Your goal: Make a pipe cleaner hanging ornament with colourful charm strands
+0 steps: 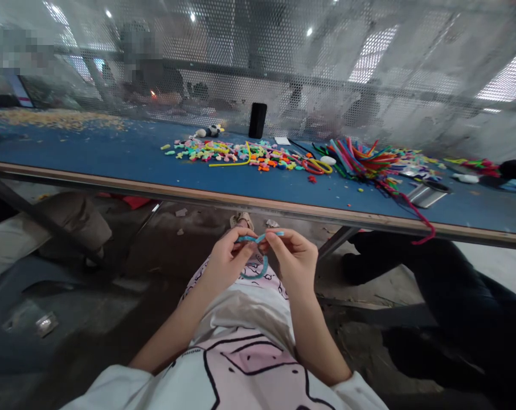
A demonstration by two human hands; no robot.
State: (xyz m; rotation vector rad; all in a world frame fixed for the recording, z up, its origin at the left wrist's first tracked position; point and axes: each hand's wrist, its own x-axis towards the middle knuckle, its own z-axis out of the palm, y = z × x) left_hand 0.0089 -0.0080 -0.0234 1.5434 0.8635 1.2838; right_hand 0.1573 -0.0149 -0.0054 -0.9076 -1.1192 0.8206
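A light blue pipe cleaner is bent into a loop that hangs below my fingers, over my lap. My left hand pinches it on one side, near where its strands cross. From the other side my right hand pinches it between thumb and finger, with a short end sticking out past the fingertips. Both hands are close together in front of the table's near edge. The fingers partly cover the crossing.
Small colourful pieces lie heaped on the blue table. A bundle of pipe cleaners lies beside a metal tin. A black upright object stands by the mesh screen. Seated people's legs are at either side.
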